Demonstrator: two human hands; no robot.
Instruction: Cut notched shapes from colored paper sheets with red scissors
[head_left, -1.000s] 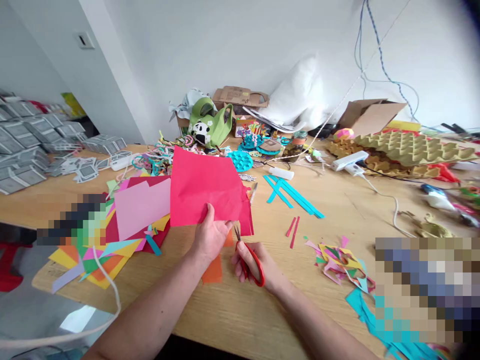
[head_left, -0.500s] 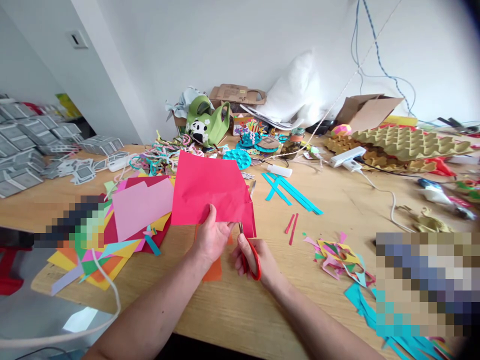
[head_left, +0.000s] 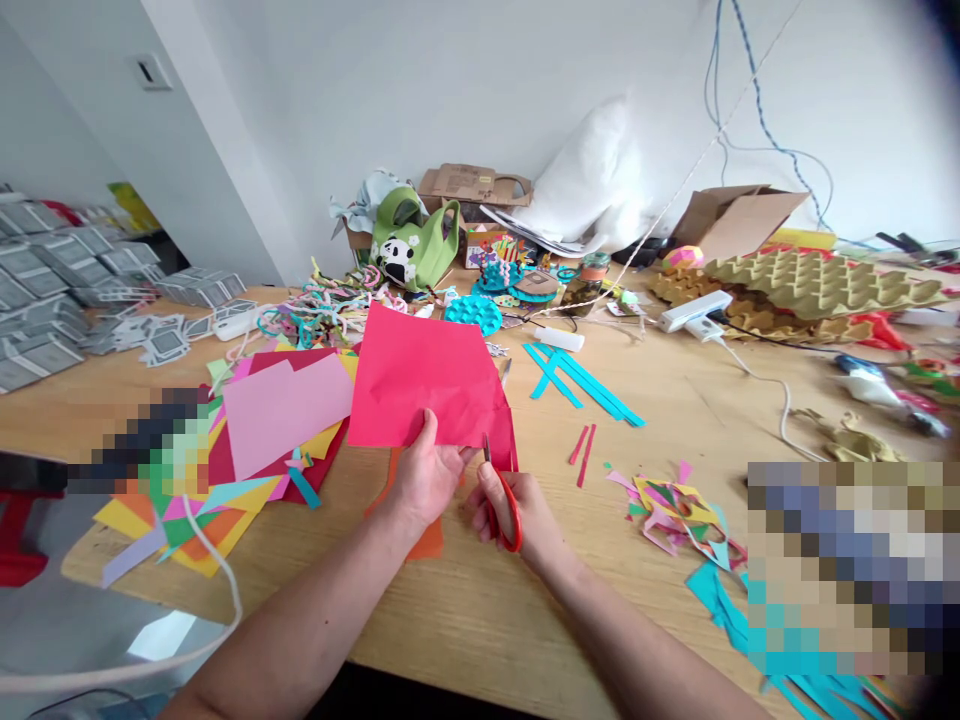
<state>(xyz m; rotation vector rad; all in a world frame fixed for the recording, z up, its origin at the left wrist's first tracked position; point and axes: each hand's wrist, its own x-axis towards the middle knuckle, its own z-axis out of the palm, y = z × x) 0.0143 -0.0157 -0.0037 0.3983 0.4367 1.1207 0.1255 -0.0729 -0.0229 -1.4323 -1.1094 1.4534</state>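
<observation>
A bright red sheet of paper (head_left: 424, 375) is pinched along its lower edge by my left hand (head_left: 424, 480), thumb on top and fingers underneath. My right hand (head_left: 514, 510) is closed around the red-handled scissors (head_left: 514, 515). Their blades point up and meet the sheet at its lower right, where a strip hangs partly separated along the right side. Under my left hand, an orange piece of paper (head_left: 426, 540) lies on the table. Two thin red strips (head_left: 586, 458) rest to the right of the scissors.
Left of the sheet lies a pile of coloured papers (head_left: 255, 420). Blue strips (head_left: 592, 385) and paper scraps (head_left: 675, 510) lie to the right. Behind are a green panda bag (head_left: 420, 245), a white power strip (head_left: 696, 312) and egg trays (head_left: 817, 280). A white cable (head_left: 236, 590) crosses the front left.
The red sheet has shifted slightly right, still in my left hand. The scissor blades now show over the sheet's lower edge, slightly higher than before.
</observation>
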